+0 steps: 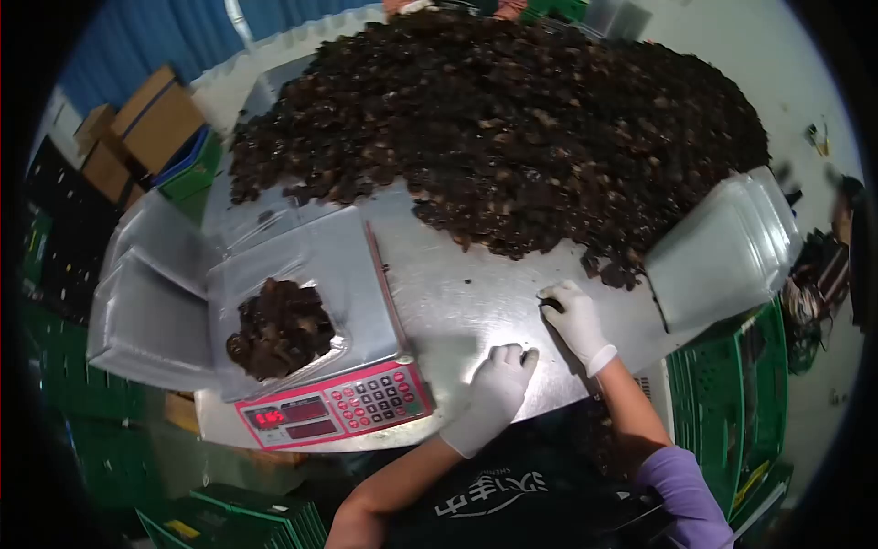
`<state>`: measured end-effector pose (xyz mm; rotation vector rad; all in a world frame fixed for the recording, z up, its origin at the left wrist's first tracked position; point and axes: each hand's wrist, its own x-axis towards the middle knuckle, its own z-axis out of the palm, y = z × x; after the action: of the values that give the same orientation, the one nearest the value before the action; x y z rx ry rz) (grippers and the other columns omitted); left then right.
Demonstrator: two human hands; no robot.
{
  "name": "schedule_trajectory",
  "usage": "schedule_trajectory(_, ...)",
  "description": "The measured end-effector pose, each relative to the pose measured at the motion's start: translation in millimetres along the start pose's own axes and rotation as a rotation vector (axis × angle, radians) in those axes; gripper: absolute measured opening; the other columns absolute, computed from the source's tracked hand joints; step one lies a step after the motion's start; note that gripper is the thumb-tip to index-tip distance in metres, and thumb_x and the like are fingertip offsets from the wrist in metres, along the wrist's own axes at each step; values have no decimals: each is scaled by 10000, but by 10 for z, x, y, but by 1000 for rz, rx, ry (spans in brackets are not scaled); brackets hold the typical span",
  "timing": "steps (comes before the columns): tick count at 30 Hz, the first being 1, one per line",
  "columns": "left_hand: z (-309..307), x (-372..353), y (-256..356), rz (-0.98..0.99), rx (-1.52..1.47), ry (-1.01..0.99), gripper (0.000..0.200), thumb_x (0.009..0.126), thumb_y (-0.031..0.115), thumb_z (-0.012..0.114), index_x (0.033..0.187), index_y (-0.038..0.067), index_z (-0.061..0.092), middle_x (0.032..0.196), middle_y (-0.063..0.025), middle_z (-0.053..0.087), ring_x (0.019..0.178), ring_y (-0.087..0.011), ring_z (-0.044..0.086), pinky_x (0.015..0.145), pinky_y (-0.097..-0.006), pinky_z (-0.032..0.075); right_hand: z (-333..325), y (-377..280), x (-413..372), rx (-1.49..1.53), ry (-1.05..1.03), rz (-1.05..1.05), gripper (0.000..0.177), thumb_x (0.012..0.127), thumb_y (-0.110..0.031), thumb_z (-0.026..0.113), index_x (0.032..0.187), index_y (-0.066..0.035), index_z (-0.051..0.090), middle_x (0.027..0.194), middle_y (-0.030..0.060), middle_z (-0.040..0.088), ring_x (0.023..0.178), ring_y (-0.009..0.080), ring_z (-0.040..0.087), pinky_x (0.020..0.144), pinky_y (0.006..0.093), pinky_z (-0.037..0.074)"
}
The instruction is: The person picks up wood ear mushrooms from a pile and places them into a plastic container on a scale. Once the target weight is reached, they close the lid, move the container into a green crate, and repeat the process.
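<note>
Right white-gloved grip point(576, 322) — half-curled, any hold unclear — sits on the near side of the glossy dark-brown heap point(512, 128), closer than the left white-gloved grip point(500, 389), likewise unclear.

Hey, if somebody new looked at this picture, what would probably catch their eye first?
Most likely the huge heap of dark, glossy pieces covering much of the far side of the metal table. Next might be the red-trimmed scale at the near left, its display lit red, with a smaller pile on it. The white-gloved left hand and right hand also stand out near the table's close edge.
</note>
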<state>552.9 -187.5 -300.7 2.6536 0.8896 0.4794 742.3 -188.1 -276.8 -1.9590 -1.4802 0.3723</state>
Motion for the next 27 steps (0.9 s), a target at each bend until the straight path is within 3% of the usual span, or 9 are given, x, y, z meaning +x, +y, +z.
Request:
schedule_trajectory(1,112,-27,28,-77,-92,-45,345,832,170,617,1170,105,645,981,-71,610,958,-226,582,742,-337,525,12,25,3,48,46,-91,189,805,-48,636,983,-10,685,965,183,623,852,345,639,796,383,516)
schedule_trajectory(2,52,-46,-54,168,-13,56,326,812,126,590,1130,76,642,965,-61,590,938,-218,581,721,-317,528,16,-32,24,66,52,-72,197,793,-15,637,984,-2,683,956,176,632,850,328,646,789,377,517)
schedule_trajectory(9,-888,-229,-236,-175,-458,351,238,805,76,686,1038,31,677,961,-87,631,933,-260,604,779,-359,502,142,-1140,302,448,-118,-191,218,806,6,665,1018,-35,691,911,98,643,798,211,633,710,279,504)
schedule_trajectory(13,-2098,-459,-723,-273,-143,843,317,784,-82,609,1088,-8,657,1018,-110,627,937,-244,602,930,-334,460,254,-2123,508,510,12,-677,228,809,-14,697,1034,-53,690,935,101,656,771,227,648,648,281,528)
schedule_trajectory(15,-2348,-569,-980,-447,-140,905,340,788,-80,612,1121,-17,642,1052,-126,615,990,-263,590,952,-339,451,443,-2480,574,600,-103,-703,253,831,-92,695,1080,-53,672,956,107,650,772,259,640,676,337,535)
schedule_trajectory(17,-2489,-614,-1202,-519,17,777,334,813,-47,612,1145,-18,634,1111,-145,613,1072,-294,569,973,-364,443,771,-2603,679,296,-80,-905,334,862,-190,658,1163,-50,627,1060,116,611,886,279,615,782,385,496)
schedule_trajectory(19,-2481,-660,-1388,-525,95,584,363,842,0,613,1205,-2,613,1217,-159,587,1146,-318,547,1017,-389,419,836,-2623,605,321,-89,-860,406,870,-265,623,1207,-42,581,1167,122,551,1016,292,563,883,406,427)
schedule_trajectory(23,-2316,-640,-1185,-493,271,738,416,869,30,603,1279,-18,559,1289,-215,548,1230,-365,501,1060,-458,380,531,-1776,710,-50,141,-702,548,816,-308,664,1294,-74,529,1249,136,518,1197,286,492,951,431,384)
schedule_trajectory(27,-1891,-683,-728,-122,51,596,431,773,-37,581,1203,-35,608,1285,-210,563,1219,-379,520,1068,-487,380,-74,-308,532,-303,335,127,747,787,-355,706,1399,-28,429,1438,219,394,1367,390,333,1104,538,266)
